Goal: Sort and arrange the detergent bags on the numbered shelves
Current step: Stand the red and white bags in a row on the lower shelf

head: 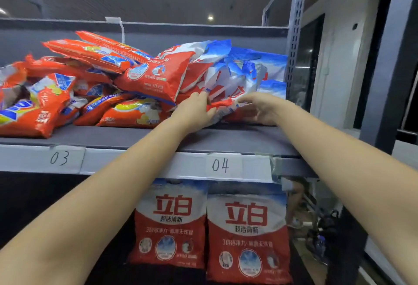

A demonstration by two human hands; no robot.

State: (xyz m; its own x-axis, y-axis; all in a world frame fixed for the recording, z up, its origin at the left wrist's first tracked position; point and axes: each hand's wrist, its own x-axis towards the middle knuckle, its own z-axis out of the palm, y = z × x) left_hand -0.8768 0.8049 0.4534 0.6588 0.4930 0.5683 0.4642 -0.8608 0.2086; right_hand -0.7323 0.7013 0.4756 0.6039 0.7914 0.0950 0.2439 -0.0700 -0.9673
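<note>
both hands [196, 109] grip one detergent bag [222, 106].

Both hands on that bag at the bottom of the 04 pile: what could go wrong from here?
1. The hands, left and right, grip a crumpled red-and-white plastic bag under the red, white and blue heap; pulling may topple it.
2. The tilted red bag leans on that heap and could slide off the grey shelf.
</note>
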